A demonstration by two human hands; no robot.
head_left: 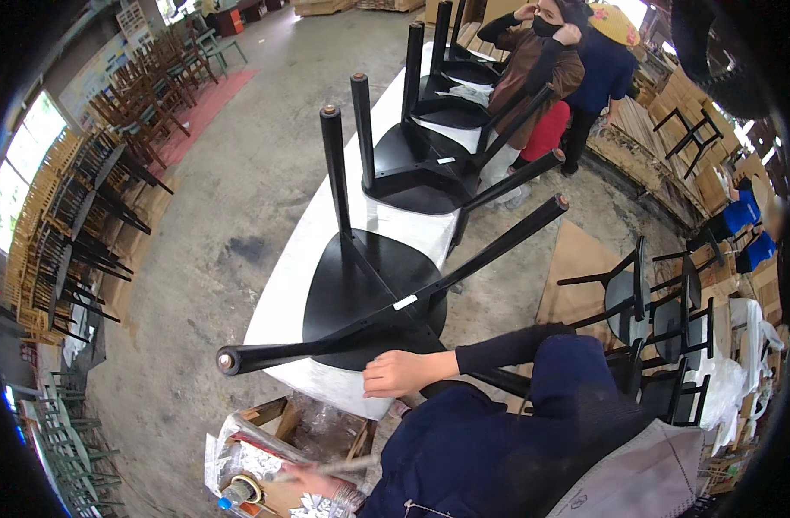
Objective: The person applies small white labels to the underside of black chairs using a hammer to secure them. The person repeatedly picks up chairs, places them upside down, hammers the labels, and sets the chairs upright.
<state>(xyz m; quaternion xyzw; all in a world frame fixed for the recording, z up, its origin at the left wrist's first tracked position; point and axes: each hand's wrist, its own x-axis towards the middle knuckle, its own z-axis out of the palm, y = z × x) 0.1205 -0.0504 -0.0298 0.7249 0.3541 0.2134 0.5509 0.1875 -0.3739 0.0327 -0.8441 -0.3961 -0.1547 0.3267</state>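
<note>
My left hand (313,482) reaches low over a box of supplies, fingers stretched toward a tape roll (255,489) and small white pieces (311,507). A clear bottle with a blue cap (231,496) lies beside the roll. My right hand (402,373) is curled at the near edge of an upturned black chair (369,268); whether anything is inside its fingers is hidden. This chair's seat rests on a white-covered table (283,311), legs pointing up. A small white label (404,302) sits where its crossbars meet.
More upturned black chairs (425,168) line the table away from me. Two people stand at its far right side, one in a brown top (533,78). Black chairs (628,293) stand on the right; stacked chairs (67,224) fill the left. An open wooden crate (278,414) is below the table end.
</note>
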